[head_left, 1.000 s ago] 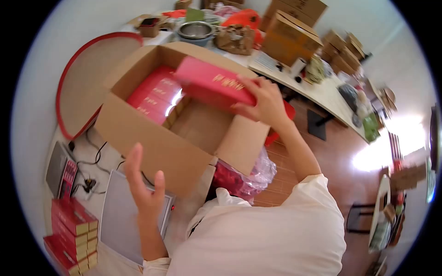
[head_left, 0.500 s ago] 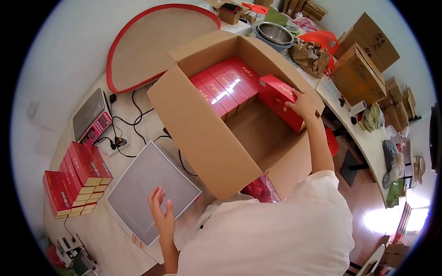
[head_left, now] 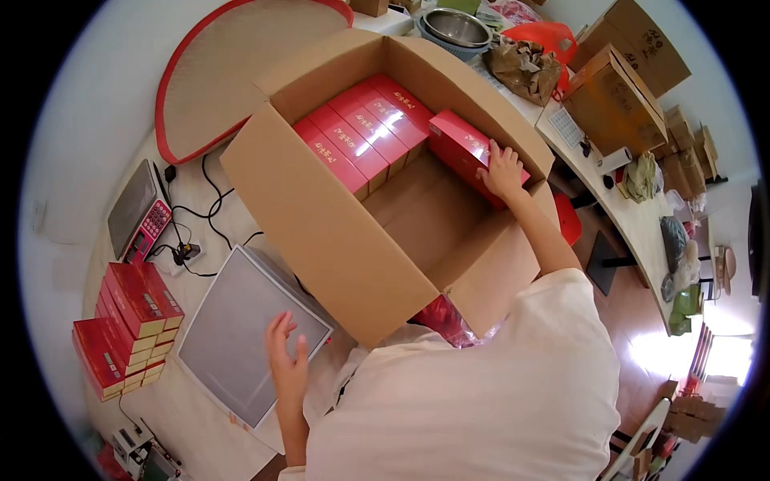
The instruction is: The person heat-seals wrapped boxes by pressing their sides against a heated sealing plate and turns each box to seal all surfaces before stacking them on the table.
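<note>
red box (head_left: 456, 138), gold lettering | in open cardboard carton (head_left: 329, 228) | along wall, beside packed boxes (head_left: 358, 136)

1. The packed boxes (head_left: 366, 128) are bright red with gold writing.
2. The long box (head_left: 459, 138) is red too – gold marks on top.
3. The big carton (head_left: 329, 232) is plain light brown.
4. The stacked boxes (head_left: 132, 301) are red with pale yellow ends.
5. The flat panel (head_left: 249, 337) is grey – white round the edge.
6. The shirt (head_left: 473, 377) is plain cream.

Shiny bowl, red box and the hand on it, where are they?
Shiny bowl (head_left: 457, 28): head view, its inside.
Red box (head_left: 463, 143): head view, its top.
Right hand (head_left: 505, 174): head view, its back.
</note>
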A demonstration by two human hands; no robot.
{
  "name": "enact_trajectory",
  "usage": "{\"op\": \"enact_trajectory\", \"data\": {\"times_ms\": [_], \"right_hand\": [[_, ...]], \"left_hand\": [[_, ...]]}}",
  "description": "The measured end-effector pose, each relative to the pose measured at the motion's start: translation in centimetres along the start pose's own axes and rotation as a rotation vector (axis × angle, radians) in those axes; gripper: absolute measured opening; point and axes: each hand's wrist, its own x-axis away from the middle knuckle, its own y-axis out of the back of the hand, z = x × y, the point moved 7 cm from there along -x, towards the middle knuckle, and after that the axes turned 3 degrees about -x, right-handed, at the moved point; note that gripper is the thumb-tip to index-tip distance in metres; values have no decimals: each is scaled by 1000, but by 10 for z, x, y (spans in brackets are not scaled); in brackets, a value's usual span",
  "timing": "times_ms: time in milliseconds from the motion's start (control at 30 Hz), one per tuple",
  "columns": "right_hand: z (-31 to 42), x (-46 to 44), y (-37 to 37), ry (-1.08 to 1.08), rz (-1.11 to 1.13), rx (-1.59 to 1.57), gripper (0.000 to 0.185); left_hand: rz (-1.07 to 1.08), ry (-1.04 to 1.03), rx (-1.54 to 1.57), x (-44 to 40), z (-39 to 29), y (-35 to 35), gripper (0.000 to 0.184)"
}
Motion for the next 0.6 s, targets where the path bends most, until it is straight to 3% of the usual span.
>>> {"op": "enact_trajectory", "data": {"times_ms": [167, 367, 433, 500, 600], "right_hand": [[-13, 11, -26, -138, 101, -142, 87], [-7, 7, -47, 28, 190, 306, 90], [-5, -1, -65, 14, 275, 380, 93], [1, 2, -90, -121, 639, 459, 95], [-10, -4, -151, -81, 681, 417, 93]], "left_hand": [[25, 3, -67, 11, -1, -6, 42], [81, 50, -43, 17, 1, -20, 43], [79, -5, -72, 18, 7, -22, 43], [65, -65, -97, 17, 2, -23, 43], [71, 20, -118, 23, -1, -16, 42]]}}
